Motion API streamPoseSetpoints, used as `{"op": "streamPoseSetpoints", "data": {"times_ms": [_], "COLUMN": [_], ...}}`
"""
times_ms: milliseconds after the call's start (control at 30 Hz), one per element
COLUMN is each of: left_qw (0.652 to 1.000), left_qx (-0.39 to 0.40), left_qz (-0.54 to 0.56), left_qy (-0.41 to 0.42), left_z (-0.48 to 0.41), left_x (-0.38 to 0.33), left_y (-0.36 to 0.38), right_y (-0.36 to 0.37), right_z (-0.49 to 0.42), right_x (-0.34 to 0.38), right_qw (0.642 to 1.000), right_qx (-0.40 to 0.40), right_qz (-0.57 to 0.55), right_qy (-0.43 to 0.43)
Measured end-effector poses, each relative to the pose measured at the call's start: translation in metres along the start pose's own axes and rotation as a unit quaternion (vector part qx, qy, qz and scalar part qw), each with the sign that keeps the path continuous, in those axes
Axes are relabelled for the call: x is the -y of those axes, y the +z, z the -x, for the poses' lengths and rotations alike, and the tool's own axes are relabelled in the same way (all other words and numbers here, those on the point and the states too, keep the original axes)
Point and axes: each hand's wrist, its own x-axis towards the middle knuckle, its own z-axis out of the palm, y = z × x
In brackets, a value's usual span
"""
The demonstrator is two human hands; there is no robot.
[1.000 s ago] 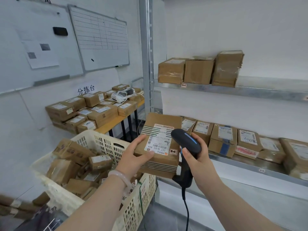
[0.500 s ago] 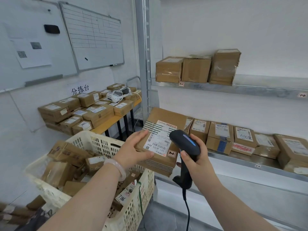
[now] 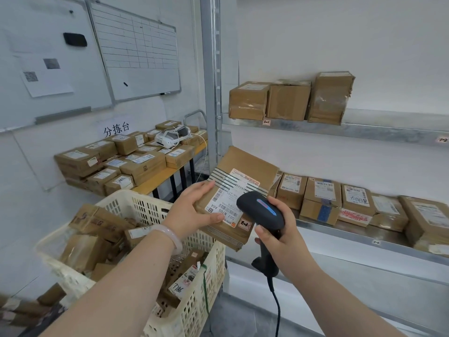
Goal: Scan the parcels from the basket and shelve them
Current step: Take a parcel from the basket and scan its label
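Note:
My left hand (image 3: pixel 192 210) grips a brown cardboard parcel (image 3: pixel 245 171) with a white shipping label, tilted up above the basket's right corner. In my right hand (image 3: pixel 279 237) is a black corded barcode scanner (image 3: pixel 261 210), its head right over the label's lower edge. The cream plastic basket (image 3: pixel 194 283) at lower left holds several more brown parcels (image 3: pixel 97 222). The metal shelf unit stands to the right: the middle shelf (image 3: pixel 340 235) carries a row of labelled parcels and the upper shelf (image 3: pixel 364 132) has three boxes.
A sorting table (image 3: pixel 158 181) at the back left is stacked with parcels and a white device. Whiteboards hang on the left wall. A metal upright (image 3: pixel 210 93) of the shelf unit stands just behind the held parcel. A lower shelf board (image 3: pixel 364 278) runs below.
The parcel has risen a little and tilted more toward the shelf. The scanner stays close against its label. The view has shifted slightly.

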Motion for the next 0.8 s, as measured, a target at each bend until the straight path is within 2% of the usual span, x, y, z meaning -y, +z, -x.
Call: {"op": "streamPoseSetpoints", "data": {"times_ms": [267,500,800], "left_qw": [0.990,0.958,0.946], "left_qx": [0.038,0.077,0.073], "left_qz": [-0.134,-0.275,-0.316], "left_qy": [0.025,0.029,0.019], "left_z": [-0.016,-0.029,-0.033], "left_x": [-0.004,-0.007,-0.007], "left_y": [-0.039,-0.073,-0.086], "right_y": [-0.006,-0.002,0.011], "right_z": [-0.009,-0.021,-0.018], "right_x": [0.017,0.039,0.048], "right_qw": [0.997,0.989,0.986], "right_qx": [0.055,0.087,0.107], "right_qz": [0.051,0.102,0.104], "right_qy": [-0.026,-0.065,-0.069]}}
